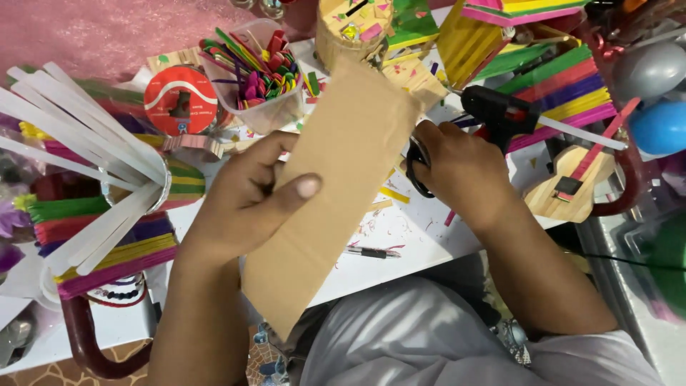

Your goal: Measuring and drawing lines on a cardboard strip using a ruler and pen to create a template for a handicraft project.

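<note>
Cardboard strip (343, 179) runs from my seven o'clock to one o'clock above the white desk (400, 243), with white sticks (71, 136) fanned at nine o'clock. I see my left hand (246, 204) gripping the strip, thumb on top. At three o'clock my right hand (461, 171) is clenched on black-handled scissors (416, 168) at its edge, a black glue gun (504, 114) just beyond.

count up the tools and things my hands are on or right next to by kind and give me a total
Cardboard strip, held by the left hand: 1
Scissors, in the right hand: 1
Black glue gun: 1
Pen on the white table: 1
Total: 4
</note>
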